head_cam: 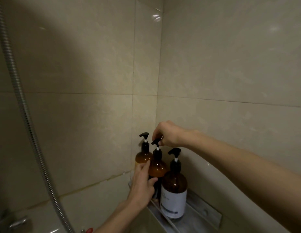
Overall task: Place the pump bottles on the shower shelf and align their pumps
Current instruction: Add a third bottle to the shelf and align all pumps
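Observation:
Three amber pump bottles stand in a row on a metal shower shelf (202, 211) in the tiled corner. The far bottle (143, 157) has its black pump spout pointing left. My left hand (143, 184) wraps the body of the middle bottle (157, 167). My right hand (168, 135) pinches that bottle's black pump head (156, 142), whose spout points left and slightly down. The near bottle (174, 190), with a white label, stands free; its pump (174, 151) also points left.
A metal shower hose (27, 118) runs down the left side. Chrome tap fittings (17, 222) sit at the bottom left, with a small red object (89, 230) beside them. Beige tiled walls meet in a corner right behind the bottles.

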